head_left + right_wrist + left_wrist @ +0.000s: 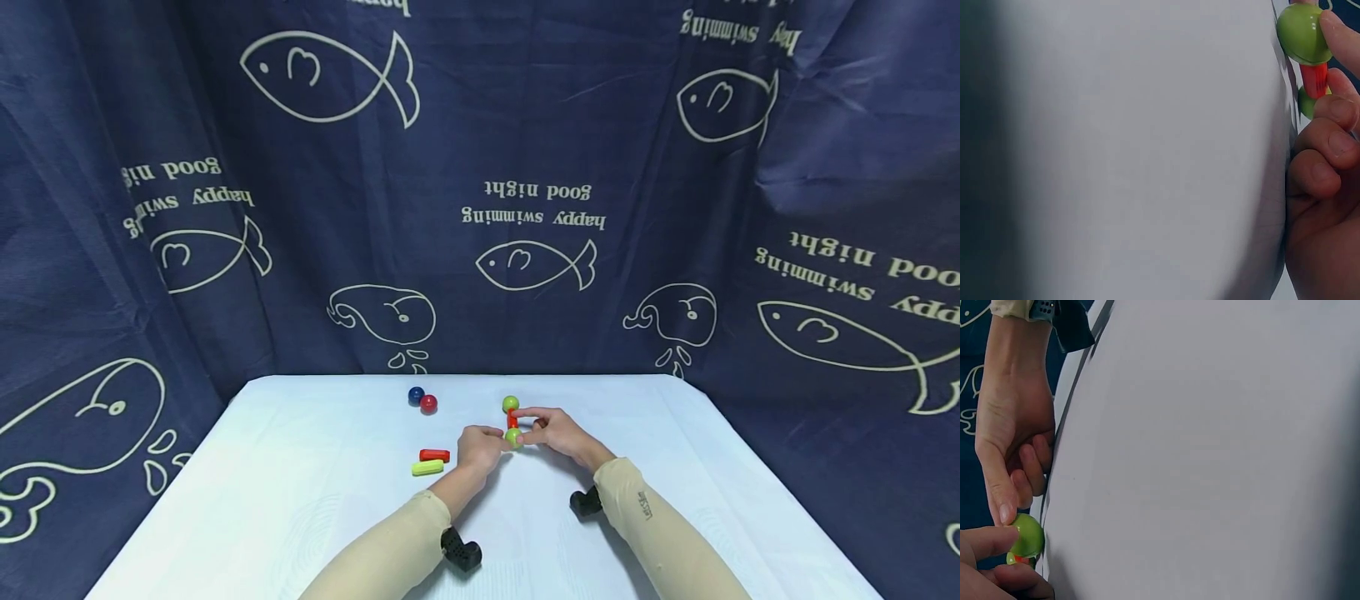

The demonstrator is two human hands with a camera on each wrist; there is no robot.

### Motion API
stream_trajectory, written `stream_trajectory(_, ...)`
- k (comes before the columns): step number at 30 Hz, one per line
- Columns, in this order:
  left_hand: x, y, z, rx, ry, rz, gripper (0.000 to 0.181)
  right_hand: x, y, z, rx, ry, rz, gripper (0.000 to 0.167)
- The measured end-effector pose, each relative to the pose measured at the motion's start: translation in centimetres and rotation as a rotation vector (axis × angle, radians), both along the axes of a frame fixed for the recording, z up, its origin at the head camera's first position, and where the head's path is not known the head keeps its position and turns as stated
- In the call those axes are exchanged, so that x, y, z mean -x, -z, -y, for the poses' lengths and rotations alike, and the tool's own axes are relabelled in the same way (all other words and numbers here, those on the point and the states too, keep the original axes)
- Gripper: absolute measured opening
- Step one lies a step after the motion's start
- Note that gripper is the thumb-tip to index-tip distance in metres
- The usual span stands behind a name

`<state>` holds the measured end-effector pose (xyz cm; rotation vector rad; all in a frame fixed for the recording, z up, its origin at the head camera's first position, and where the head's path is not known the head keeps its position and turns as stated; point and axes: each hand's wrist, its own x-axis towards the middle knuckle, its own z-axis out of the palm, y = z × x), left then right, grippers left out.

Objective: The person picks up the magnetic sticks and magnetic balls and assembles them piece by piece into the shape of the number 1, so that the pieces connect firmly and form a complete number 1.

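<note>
Two green balls are joined by a short red stick; the far green ball lies beyond it and the near green ball sits between my hands. My left hand holds the near ball with its thumb and a finger. My right hand has its thumb on that ball, and its index finger reaches the red stick. In the right wrist view, the remaining fingers of my right hand are curled. The near ball partly hides the stick in the left wrist view.
Left of my left hand lie a loose red stick and a yellow-green stick. A blue ball and a red ball sit near the back of the white table. A dark blue curtain hangs behind.
</note>
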<state>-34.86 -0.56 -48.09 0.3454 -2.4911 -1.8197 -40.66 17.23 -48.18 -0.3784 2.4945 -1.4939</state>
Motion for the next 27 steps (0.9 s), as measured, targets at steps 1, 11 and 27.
stream_trajectory(1,0.0,0.0,0.1,-0.003,-0.002,0.001,0.024,0.0,0.0,0.0,0.000,0.002,0.005,0.054)
stream_trajectory(11,-0.4,-0.5,0.9,-0.006,-0.001,-0.003,0.026,-0.1,0.2,0.1,0.001,0.016,-0.004,0.053)
stream_trajectory(27,-1.8,-2.2,3.5,-0.048,0.050,-0.002,0.029,-0.3,0.0,0.4,-0.016,0.041,0.006,0.053)
